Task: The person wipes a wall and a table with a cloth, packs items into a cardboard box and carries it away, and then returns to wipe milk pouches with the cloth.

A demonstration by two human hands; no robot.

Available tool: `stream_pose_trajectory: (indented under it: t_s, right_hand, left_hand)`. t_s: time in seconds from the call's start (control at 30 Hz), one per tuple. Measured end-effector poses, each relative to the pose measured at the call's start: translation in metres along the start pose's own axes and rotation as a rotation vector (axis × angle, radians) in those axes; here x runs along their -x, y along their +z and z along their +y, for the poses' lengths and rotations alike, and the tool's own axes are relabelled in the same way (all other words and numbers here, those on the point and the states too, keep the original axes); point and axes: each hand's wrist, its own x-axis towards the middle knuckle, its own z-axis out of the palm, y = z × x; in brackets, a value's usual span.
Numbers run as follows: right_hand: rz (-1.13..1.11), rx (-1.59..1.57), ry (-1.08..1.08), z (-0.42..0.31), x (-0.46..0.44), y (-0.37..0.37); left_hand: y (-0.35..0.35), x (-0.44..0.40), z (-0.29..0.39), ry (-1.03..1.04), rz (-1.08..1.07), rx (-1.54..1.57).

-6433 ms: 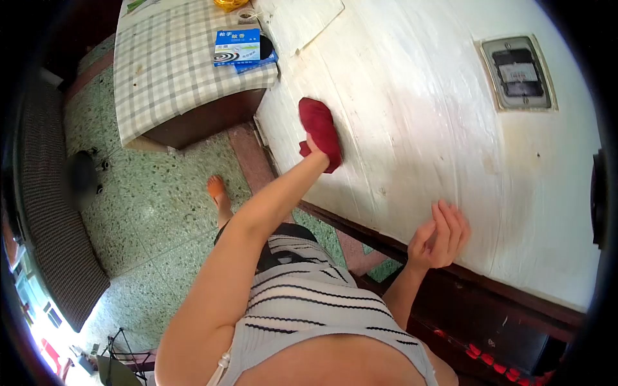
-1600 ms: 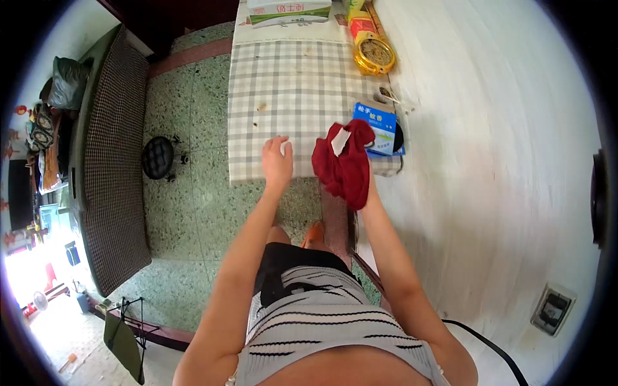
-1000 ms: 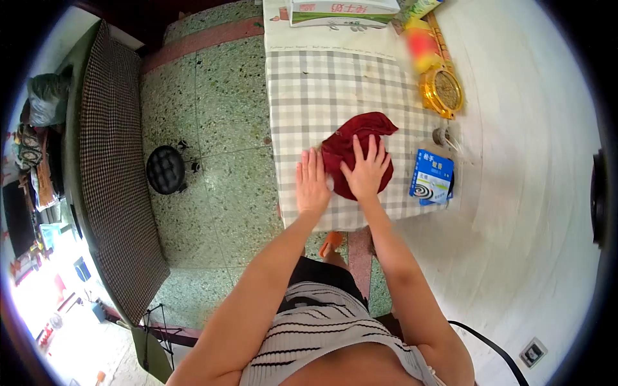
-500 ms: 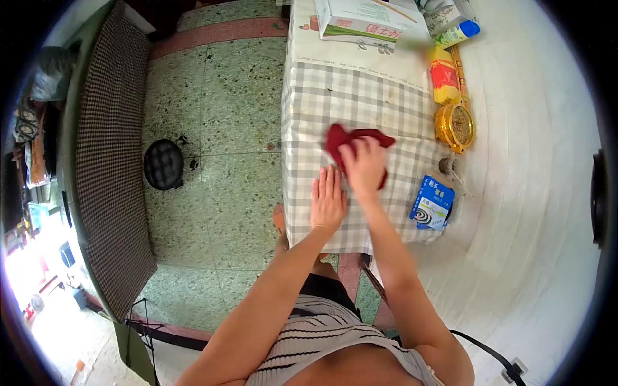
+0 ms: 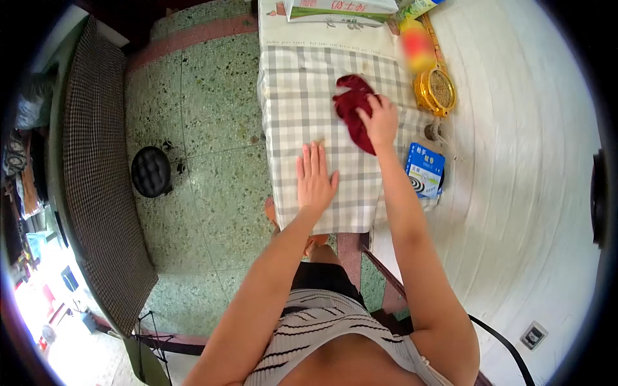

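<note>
My left hand [image 5: 315, 183] lies flat on the checked tablecloth [image 5: 290, 122], fingers stretched out and holding nothing. To its upper right, my right hand [image 5: 382, 122] grips and presses a dark red cloth [image 5: 355, 110] against the table, its fingers bent over the cloth's right side. The cloth is crumpled and spreads out to the left of that hand. Part of it is hidden under the fingers. A blue box with a spiral picture [image 5: 425, 170] lies just below and right of my right hand.
Along the wall side stand a gold-coloured container [image 5: 435, 90], a blurred yellow and red package [image 5: 417, 50] and a small brown object [image 5: 432, 132]. A white carton [image 5: 341, 11] sits at the far end. On the floor to the left is a round black stool [image 5: 151, 172].
My right hand has moved right, toward the wall, with the red cloth, whose folds now lie differently. My left hand stays flat on the table. The whole view has shifted slightly.
</note>
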Motion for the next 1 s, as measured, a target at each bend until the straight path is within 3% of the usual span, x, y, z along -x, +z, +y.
stream_pose_trajectory:
  t_s: [0.03,0.1,0.23,0.33,0.67,0.8,0.87,0.93,1.0]
  right_hand:
    - [-0.009,0.002,0.001,0.003,0.004,0.0]
    - [-0.062,0.047,0.202,0.006,0.014,-0.005]
    - [-0.119,0.057,0.034,-0.013,0.059,-0.021]
    - [-0.13,0.007,0.032,-0.023,0.109,-0.042]
    - [-0.184,-0.071,0.165,0.036,0.253,-0.114]
    - [-0.255,-0.114,0.339,0.057,0.291,-0.145]
    - [-0.514,-0.162,0.466,0.064,0.3,-0.162]
    - [-0.511,-0.192,0.52,0.05,0.286,-0.184]
    - [-0.335,-0.31,0.503,0.032,0.271,-0.197]
  left_hand:
    - [0.001,0.0,0.0,0.003,0.001,-0.023]
    - [0.002,0.002,0.002,0.006,0.012,-0.038]
    - [0.005,0.0,0.002,0.016,0.047,-0.085]
    - [0.007,0.001,0.001,0.025,0.065,-0.085]
    - [0.02,0.041,-0.006,0.077,0.125,-0.182]
    - [0.02,0.071,0.008,0.031,0.109,-0.249]
    - [0.023,0.086,0.018,0.01,0.096,-0.248]
    - [0.026,0.086,0.022,-0.007,0.09,-0.245]
    - [0.031,0.091,0.022,0.008,0.139,-0.277]
